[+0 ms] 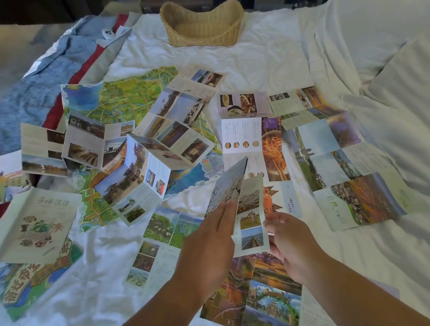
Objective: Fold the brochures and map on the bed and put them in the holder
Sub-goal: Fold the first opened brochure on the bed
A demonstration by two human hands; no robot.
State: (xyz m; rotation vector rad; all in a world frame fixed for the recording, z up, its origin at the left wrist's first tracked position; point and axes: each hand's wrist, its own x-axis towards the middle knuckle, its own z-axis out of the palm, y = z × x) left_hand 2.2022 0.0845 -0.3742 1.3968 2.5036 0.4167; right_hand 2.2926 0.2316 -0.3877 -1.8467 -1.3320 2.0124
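Bedsheet (266, 63), white and creased, is filling most of the view, with a blue blanket (35, 83) lying along its edge at 10 o'clock. An unfolded map (124, 97) is stretching from the centre toward 9 o'clock, and loose brochures (343, 163) lying open all round are partly burying it. A wicker holder (202, 29) is sitting at 12 o'clock, well apart from both hands. At 6 o'clock one brochure (251, 210) is standing half folded above the sheet, between the hands. The left hand (209, 243) is laying straight, close-set fingers (225, 211) flat against its raised left flap, and the hand's thumb is hiding behind the paper. The right hand (290, 245) is pinching the right edge with curled fingers. Brochures beneath the forearms are running off the bottom edge, and their small print is too blurred to read.
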